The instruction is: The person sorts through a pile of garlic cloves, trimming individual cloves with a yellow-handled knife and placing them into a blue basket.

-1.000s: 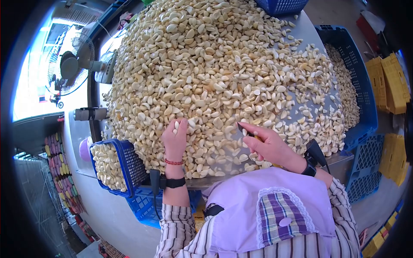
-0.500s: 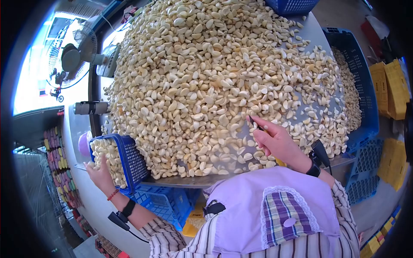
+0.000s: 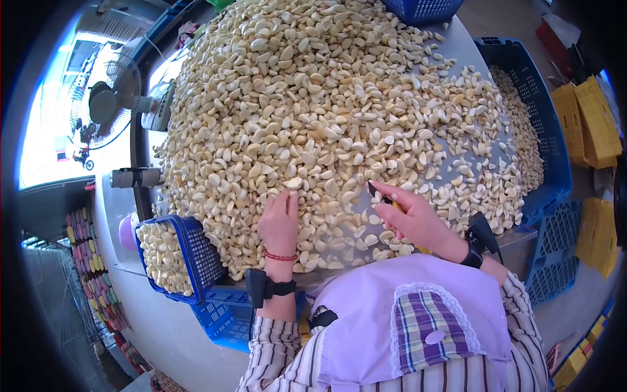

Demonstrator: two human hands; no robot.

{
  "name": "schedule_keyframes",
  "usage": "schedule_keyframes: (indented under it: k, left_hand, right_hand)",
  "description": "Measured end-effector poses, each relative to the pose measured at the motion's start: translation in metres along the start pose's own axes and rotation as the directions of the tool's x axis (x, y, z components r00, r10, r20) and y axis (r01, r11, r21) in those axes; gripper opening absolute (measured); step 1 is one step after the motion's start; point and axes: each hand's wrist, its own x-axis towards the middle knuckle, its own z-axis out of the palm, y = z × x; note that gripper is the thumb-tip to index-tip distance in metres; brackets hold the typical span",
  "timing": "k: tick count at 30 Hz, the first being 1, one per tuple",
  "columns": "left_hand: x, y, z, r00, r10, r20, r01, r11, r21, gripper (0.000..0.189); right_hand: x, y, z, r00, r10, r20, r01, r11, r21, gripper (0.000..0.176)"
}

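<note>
A broad heap of pale peeled garlic cloves (image 3: pixel 313 104) covers the metal table. Over its near part, my left hand (image 3: pixel 279 225) points forward with thumb and fingers drawn together at a whitish garlic clove (image 3: pixel 294 183) by the fingertips. To its right, my right hand (image 3: pixel 415 219) is closed around a small knife (image 3: pixel 373 190) with a dark tip and some yellow showing at the grip. A pale clove sits against the knife and fingers. The lower part of the knife is hidden in the palm.
A blue basket (image 3: pixel 191 255) filled with cloves stands at the table's left corner, beside a fan (image 3: pixel 108 104). A large blue crate (image 3: pixel 552 130) with more cloves is on the right. Another blue basket (image 3: pixel 424 10) sits at the far edge.
My left hand has left the clove-filled basket and moved right to the heap, its fingers now closer together. My right hand keeps the knife in nearly the same place. The view has shifted slightly.
</note>
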Motion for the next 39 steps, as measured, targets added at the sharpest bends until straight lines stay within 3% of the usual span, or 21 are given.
schedule_keyframes:
  k: [2,3,5,6,9,15,18,20,21,22,24,25,26,27,28,30,32,34,36,38,39]
  left_hand:
    - [-0.003,-0.003,0.002,0.995,-0.100,0.007,0.093,0.896,-0.435,0.013]
    - [-0.004,0.001,-0.002,0.995,-0.102,0.007,0.095,0.897,-0.432,0.013]
    - [-0.009,0.016,-0.012,0.864,-0.329,0.381,0.489,0.373,-0.788,0.013]
    - [-0.010,0.020,-0.016,0.865,-0.327,0.382,0.489,0.374,-0.788,0.013]
    - [-0.015,0.040,-0.030,0.828,-0.203,0.523,0.544,0.065,-0.836,0.016]
    - [-0.029,0.066,-0.043,0.882,-0.068,0.466,0.471,0.129,-0.873,0.020]
    - [-0.034,0.063,-0.046,0.889,-0.016,0.458,0.456,0.137,-0.879,0.018]
    - [-0.035,0.056,-0.042,0.875,0.184,0.448,0.476,-0.495,-0.727,0.014]
    - [-0.030,0.058,-0.043,0.884,0.233,0.404,0.438,-0.712,-0.549,0.011]
    - [-0.021,0.062,-0.048,0.883,0.237,0.405,0.442,-0.710,-0.548,0.011]
    - [-0.001,0.065,-0.060,0.861,-0.156,0.484,0.224,-0.738,-0.636,0.006]
    - [0.010,0.052,-0.052,0.859,-0.161,0.485,0.222,-0.737,-0.638,0.006]
    - [0.021,0.029,-0.035,0.850,-0.282,0.445,0.418,-0.152,-0.896,0.013]
    - [0.027,0.010,-0.019,0.869,-0.357,0.343,0.487,0.490,-0.723,0.021]
    - [0.032,-0.002,-0.001,0.870,-0.361,0.337,0.484,0.492,-0.724,0.021]
    - [0.042,-0.012,0.022,0.999,0.023,0.033,-0.008,0.926,-0.378,0.032]
    - [0.043,-0.010,0.025,1.000,0.019,0.007,-0.014,0.909,-0.417,0.027]
    - [0.037,-0.014,0.031,0.971,-0.174,0.163,0.237,0.640,-0.731,0.022]
    - [0.029,-0.008,0.022,0.970,-0.174,0.173,0.244,0.614,-0.751,0.020]
    - [0.022,0.023,-0.014,0.804,-0.225,0.550,0.591,0.201,-0.781,0.019]
    - [0.018,0.033,-0.022,0.788,-0.191,0.585,0.612,0.134,-0.780,0.021]
  right_hand:
    - [0.002,0.002,0.001,1.000,-0.013,0.008,0.013,1.000,-0.004,0.048]
    - [0.003,0.001,0.004,0.999,-0.046,0.028,0.047,0.998,-0.034,0.050]
    - [0.005,0.004,0.010,0.996,-0.076,0.050,0.079,0.995,-0.060,0.051]
    - [0.007,0.010,0.011,0.990,-0.114,0.079,0.124,0.984,-0.127,0.055]
    - [0.005,0.009,0.014,0.978,-0.152,0.140,0.181,0.957,-0.227,0.061]
    - [0.002,-0.004,0.013,0.929,-0.181,0.323,0.271,0.927,-0.261,0.063]
    - [0.002,0.002,0.011,0.909,-0.112,0.402,0.187,0.971,-0.152,0.058]
    - [0.001,-0.003,0.011,0.935,-0.059,0.350,0.102,0.989,-0.107,0.056]
    - [0.000,-0.005,0.010,0.955,0.001,0.295,0.017,0.998,-0.059,0.054]
    - [0.002,-0.006,0.008,0.956,-0.001,0.292,0.018,0.998,-0.057,0.054]
    - [0.006,-0.005,0.002,0.986,0.087,0.145,-0.105,0.987,0.122,0.051]
    - [0.007,0.002,0.000,0.989,0.064,0.135,-0.085,0.984,0.157,0.050]
    - [0.007,0.002,0.002,0.988,0.066,0.141,-0.088,0.984,0.157,0.050]
    - [0.006,0.001,0.003,0.987,0.073,0.146,-0.093,0.986,0.141,0.050]
    - [0.006,-0.001,0.003,0.987,0.072,0.147,-0.091,0.988,0.125,0.050]
    - [0.005,-0.004,0.003,0.987,0.054,0.149,-0.069,0.993,0.095,0.050]
    - [0.003,-0.004,0.000,0.990,0.040,0.136,-0.050,0.996,0.073,0.050]
    - [0.001,-0.003,-0.001,0.992,0.035,0.121,-0.042,0.998,0.054,0.050]
    - [0.001,-0.004,-0.003,0.993,0.000,0.115,-0.003,1.000,0.026,0.052]
    - [0.004,0.004,-0.001,0.993,-0.033,0.115,0.035,0.999,-0.008,0.054]
    - [0.010,0.016,0.003,0.980,-0.167,0.109,0.173,0.984,-0.048,0.056]
